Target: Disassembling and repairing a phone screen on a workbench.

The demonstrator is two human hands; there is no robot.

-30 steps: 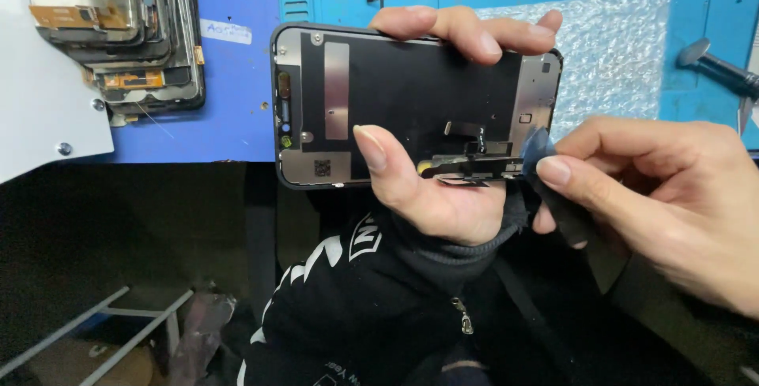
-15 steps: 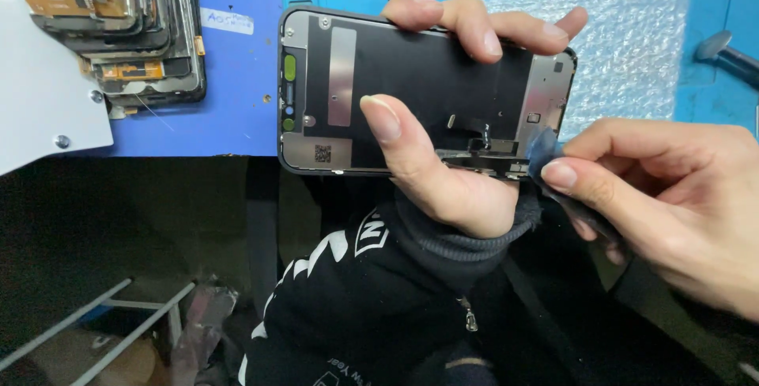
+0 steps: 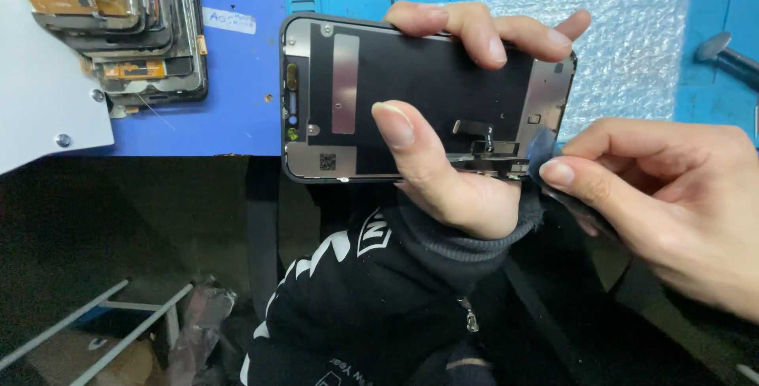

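Note:
My left hand [image 3: 455, 173] holds a phone screen panel [image 3: 427, 90] back side up, thumb across its dark metal backing and fingers curled over the top edge. The panel shows a grey strip, a small square code label and flex connectors near its lower right. My right hand [image 3: 672, 188] comes in from the right and pinches a thin dark flat piece [image 3: 545, 153] against the panel's lower right corner, next to the flex connectors [image 3: 490, 149]. A black sleeve with white markings covers my left arm.
A stack of several used screen panels [image 3: 134, 30] lies at the top left on the blue work mat [image 3: 237, 78]. A sheet of bubble wrap [image 3: 632, 46] lies at the top right, with a metal tool [image 3: 723, 50] beyond it. A white plate [image 3: 39, 117] sits at the left edge.
The panel and both hands have drifted slightly up and to the right in view. My right hand keeps its pinch at the panel's lower right corner.

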